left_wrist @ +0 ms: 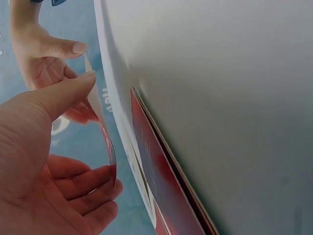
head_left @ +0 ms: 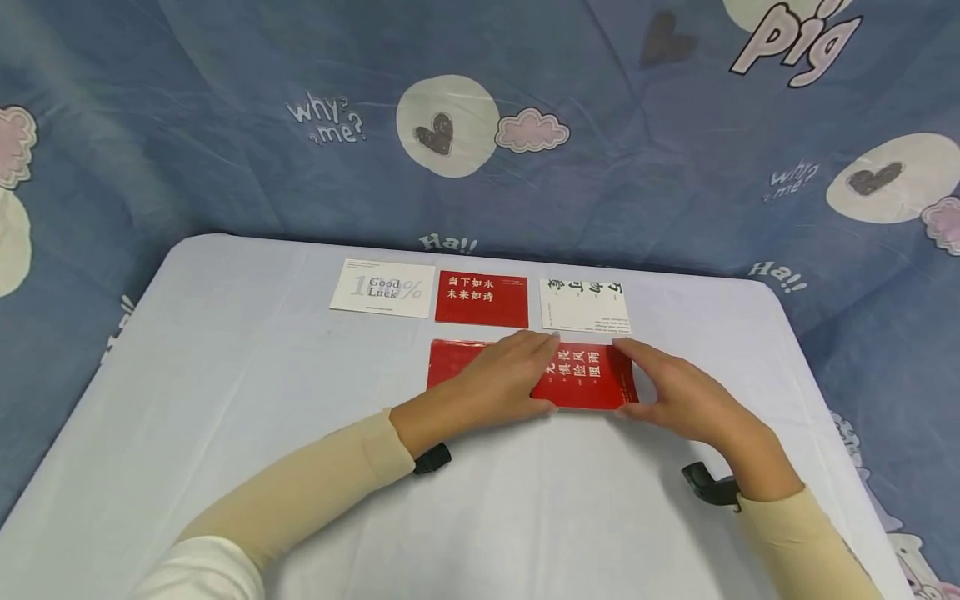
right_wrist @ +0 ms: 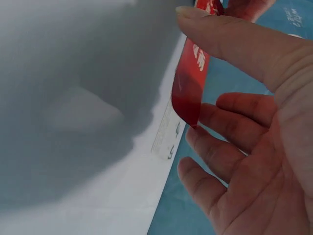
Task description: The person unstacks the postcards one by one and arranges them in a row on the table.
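Beige sleeves [head_left: 303,483] are worn on both arms, with white fabric [head_left: 206,571] seen above the left one; small black fittings [head_left: 708,486] are worn by the wrists.

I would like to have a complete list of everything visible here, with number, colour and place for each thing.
held red card: one, red with white characters, between the two hands
red-topped stack: one, layers uncountable, on the table, partly hidden by the left arm
"Good Luck" card: one, white, back row, left
back-row red card: one, red, middle
black-lettered card: one, white, back row, right
table: one, white-covered, under the cards
backdrop cloth: blue, printed, behind the table
wrist attachments: two, dark, one per wrist
sleeves: two, beige, on the forearms
left hand: one, bare, pinching the held card
right hand: one, bare, pinching its right end
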The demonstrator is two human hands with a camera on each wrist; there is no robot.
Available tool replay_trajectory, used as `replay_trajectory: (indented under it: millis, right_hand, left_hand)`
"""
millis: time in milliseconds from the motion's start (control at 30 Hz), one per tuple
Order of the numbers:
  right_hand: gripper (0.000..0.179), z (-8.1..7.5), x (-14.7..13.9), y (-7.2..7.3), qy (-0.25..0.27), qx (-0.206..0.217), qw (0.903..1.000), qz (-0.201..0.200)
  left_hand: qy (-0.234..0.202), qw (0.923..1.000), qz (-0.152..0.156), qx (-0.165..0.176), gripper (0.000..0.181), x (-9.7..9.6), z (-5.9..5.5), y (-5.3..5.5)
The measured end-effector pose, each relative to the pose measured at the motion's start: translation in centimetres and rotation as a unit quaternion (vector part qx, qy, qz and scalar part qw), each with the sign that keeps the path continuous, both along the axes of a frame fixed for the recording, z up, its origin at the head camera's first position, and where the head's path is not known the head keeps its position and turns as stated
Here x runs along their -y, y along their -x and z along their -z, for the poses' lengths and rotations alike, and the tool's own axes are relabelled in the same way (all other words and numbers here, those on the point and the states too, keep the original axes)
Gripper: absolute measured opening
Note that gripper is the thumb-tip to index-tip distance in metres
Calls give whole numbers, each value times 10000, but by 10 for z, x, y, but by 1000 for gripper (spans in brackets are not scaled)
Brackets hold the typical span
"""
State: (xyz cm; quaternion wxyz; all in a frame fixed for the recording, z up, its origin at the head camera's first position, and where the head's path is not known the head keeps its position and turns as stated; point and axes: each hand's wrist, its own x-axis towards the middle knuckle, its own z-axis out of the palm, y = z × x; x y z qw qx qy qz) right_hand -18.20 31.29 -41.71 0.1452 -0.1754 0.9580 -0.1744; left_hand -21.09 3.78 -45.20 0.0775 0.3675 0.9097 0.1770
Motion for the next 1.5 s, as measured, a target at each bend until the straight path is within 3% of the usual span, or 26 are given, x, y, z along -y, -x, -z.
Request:
replay_trajectory:
  millis: [467,700,1200,1500]
  right_hand:
    - [95,11,-7,4,-123,76,9999,5]
    - [95,14,-10,6,-101,100,9999,9]
    - [96,17,-19,12,-49,335,9994,109]
    - [101,22,-21,12,-3,521,9982,296]
  left_hand:
    - [155,9998,-59,96,103,-16,9,3]
    - [156,9998,-45,148,102,-18,8,3]
    - [482,9985,68,-268,97,-34,11,5]
    - [486,9986,47,-195,97,-36,15,5]
